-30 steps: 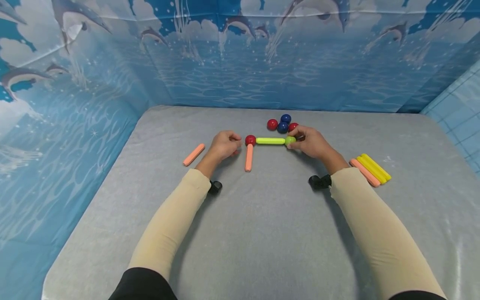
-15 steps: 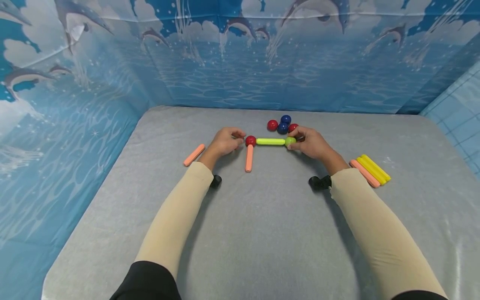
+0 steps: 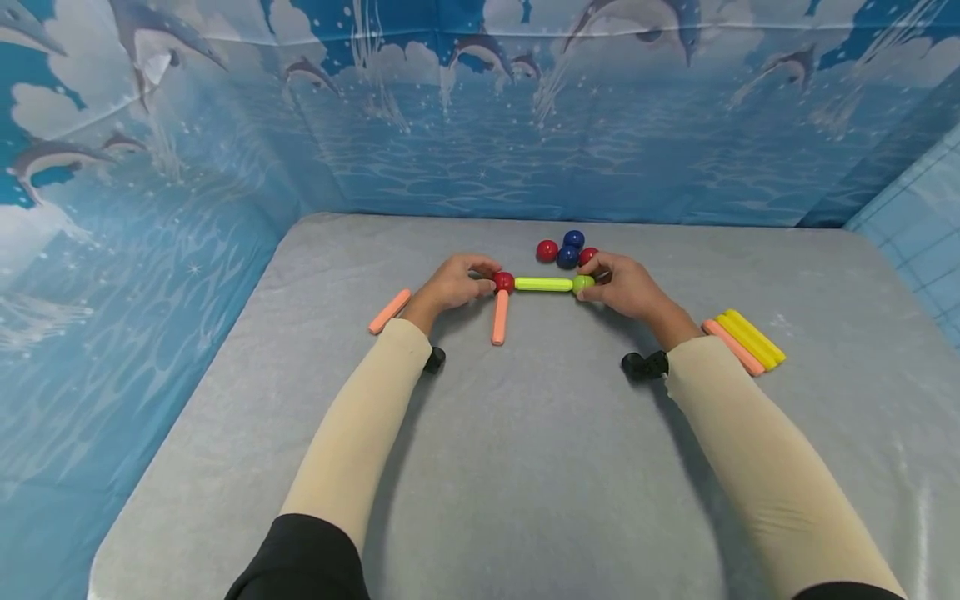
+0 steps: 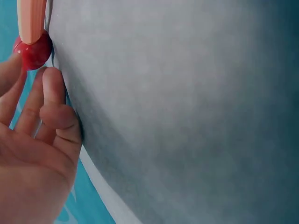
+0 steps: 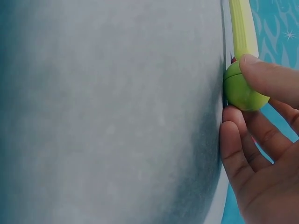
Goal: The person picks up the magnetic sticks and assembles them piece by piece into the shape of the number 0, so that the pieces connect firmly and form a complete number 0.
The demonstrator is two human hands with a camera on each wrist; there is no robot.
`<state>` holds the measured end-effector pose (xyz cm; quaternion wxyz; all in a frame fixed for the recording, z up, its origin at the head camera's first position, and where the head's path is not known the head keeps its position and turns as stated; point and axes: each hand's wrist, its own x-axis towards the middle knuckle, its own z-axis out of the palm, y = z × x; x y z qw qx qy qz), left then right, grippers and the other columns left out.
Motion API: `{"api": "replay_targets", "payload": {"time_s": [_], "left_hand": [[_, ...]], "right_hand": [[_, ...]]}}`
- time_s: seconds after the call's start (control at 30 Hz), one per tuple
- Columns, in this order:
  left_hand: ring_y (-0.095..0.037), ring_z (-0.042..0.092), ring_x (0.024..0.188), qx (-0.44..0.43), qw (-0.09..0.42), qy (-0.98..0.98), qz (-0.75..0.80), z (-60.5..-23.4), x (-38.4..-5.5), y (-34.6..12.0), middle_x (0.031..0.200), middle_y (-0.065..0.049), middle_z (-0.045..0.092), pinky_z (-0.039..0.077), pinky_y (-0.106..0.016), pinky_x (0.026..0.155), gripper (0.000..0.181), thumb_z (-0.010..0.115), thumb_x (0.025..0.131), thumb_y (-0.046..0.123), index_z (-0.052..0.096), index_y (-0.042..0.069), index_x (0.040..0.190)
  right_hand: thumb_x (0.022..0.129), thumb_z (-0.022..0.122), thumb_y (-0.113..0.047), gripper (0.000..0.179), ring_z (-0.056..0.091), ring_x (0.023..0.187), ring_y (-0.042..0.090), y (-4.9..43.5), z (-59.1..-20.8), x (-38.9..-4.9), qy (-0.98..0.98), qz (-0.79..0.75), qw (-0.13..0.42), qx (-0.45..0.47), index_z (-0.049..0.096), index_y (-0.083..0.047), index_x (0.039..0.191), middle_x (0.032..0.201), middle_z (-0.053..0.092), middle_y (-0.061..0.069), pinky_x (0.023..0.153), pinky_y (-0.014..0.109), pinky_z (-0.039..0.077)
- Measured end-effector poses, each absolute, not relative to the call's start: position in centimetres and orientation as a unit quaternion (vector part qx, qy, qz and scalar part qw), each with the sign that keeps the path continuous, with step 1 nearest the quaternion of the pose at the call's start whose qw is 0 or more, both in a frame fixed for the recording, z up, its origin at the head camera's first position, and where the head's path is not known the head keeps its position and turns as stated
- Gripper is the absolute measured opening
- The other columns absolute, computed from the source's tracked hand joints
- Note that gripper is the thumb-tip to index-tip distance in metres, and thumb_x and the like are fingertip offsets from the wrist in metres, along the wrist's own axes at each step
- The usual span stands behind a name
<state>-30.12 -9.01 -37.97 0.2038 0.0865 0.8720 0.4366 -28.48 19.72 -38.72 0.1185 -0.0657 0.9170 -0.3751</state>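
My left hand pinches a red ball between thumb and fingers. From that ball a salmon-coloured stick points toward me, and a lime-green stick runs to the right. At the lime stick's far end sits a green ball, gripped by thumb and fingers of my right hand. In the left wrist view the thumb lies on the red ball, the salmon stick butting against it. The right wrist view shows the thumb across the green ball where the lime stick meets it.
Behind my right hand cluster red balls and blue balls. A loose salmon stick lies left of my left hand. Yellow sticks and another salmon stick lie at the right. A dolphin-print cloth hangs behind the grey table.
My left hand has moved right from beside the red ball and has taken hold of it. The right hand keeps its grip on the green ball.
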Motion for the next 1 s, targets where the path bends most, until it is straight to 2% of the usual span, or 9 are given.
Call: {"api": "replay_targets", "payload": {"time_s": [0.1, 0.37, 0.6, 0.73, 0.87, 1.0], "left_hand": [[-0.018, 0.06, 0.105, 0.096, 0.205, 0.872, 0.435, -38.1, -30.2, -8.8, 0.139, -0.003, 0.057, 0.052, -0.03, 0.083, 0.039, 0.061, 0.099, 0.019, 0.059, 0.019, 0.138], [-0.019, 0.061, 0.104, 0.099, 0.18, 0.872, 0.443, -38.2, -30.3, -8.0, 0.136, -0.004, 0.059, 0.053, -0.029, 0.078, 0.036, 0.061, 0.099, 0.019, 0.062, 0.019, 0.135], [-0.019, 0.055, 0.116, 0.097, 0.188, 0.879, 0.427, -38.2, -30.4, -7.9, 0.138, -0.003, 0.058, 0.054, -0.032, 0.088, 0.036, 0.062, 0.098, 0.02, 0.062, 0.019, 0.134], [-0.019, 0.056, 0.114, 0.099, 0.189, 0.88, 0.425, -38.3, -30.6, -8.0, 0.139, -0.003, 0.058, 0.053, -0.032, 0.09, 0.036, 0.062, 0.098, 0.021, 0.062, 0.021, 0.134], [-0.019, 0.058, 0.112, 0.093, 0.196, 0.878, 0.426, -38.2, -30.7, -7.9, 0.141, -0.004, 0.056, 0.053, -0.033, 0.093, 0.037, 0.062, 0.098, 0.021, 0.062, 0.021, 0.135], [-0.019, 0.059, 0.111, 0.088, 0.202, 0.877, 0.426, -38.2, -30.7, -8.0, 0.142, -0.005, 0.055, 0.053, -0.033, 0.095, 0.037, 0.062, 0.099, 0.021, 0.061, 0.021, 0.136]], "right_hand": [[0.093, 0.068, -0.012, 0.031, 0.055, 0.121, 0.039, 19.9, -38.7, -28.5, 0.917, -0.374, 0.118, -0.068, 0.058, -0.004, 0.121, 0.132, 0.056, 0.021, 0.097, 0.051, 0.05], [0.093, 0.069, -0.012, 0.03, 0.057, 0.119, 0.039, 19.8, -38.5, -28.4, 0.919, -0.373, 0.106, -0.072, 0.06, -0.004, 0.12, 0.132, 0.057, 0.021, 0.093, 0.049, 0.052], [0.094, 0.067, -0.013, 0.031, 0.055, 0.121, 0.04, 19.8, -38.5, -28.5, 0.921, -0.365, 0.113, -0.069, 0.058, -0.004, 0.123, 0.134, 0.055, 0.022, 0.095, 0.051, 0.05], [0.094, 0.066, -0.015, 0.035, 0.053, 0.123, 0.039, 20.1, -38.4, -28.7, 0.923, -0.359, 0.12, -0.075, 0.057, -0.006, 0.126, 0.136, 0.054, 0.021, 0.098, 0.053, 0.049], [0.096, 0.064, -0.024, 0.038, 0.05, 0.126, 0.037, 20.7, -38.2, -29.0, 0.923, -0.356, 0.119, -0.084, 0.057, -0.007, 0.13, 0.137, 0.053, 0.019, 0.103, 0.054, 0.046], [0.1, 0.057, -0.025, 0.037, 0.052, 0.122, 0.04, 21.1, -37.9, -29.4, 0.933, -0.342, 0.086, -0.069, 0.056, -0.006, 0.131, 0.136, 0.053, 0.022, 0.1, 0.056, 0.046]]}}
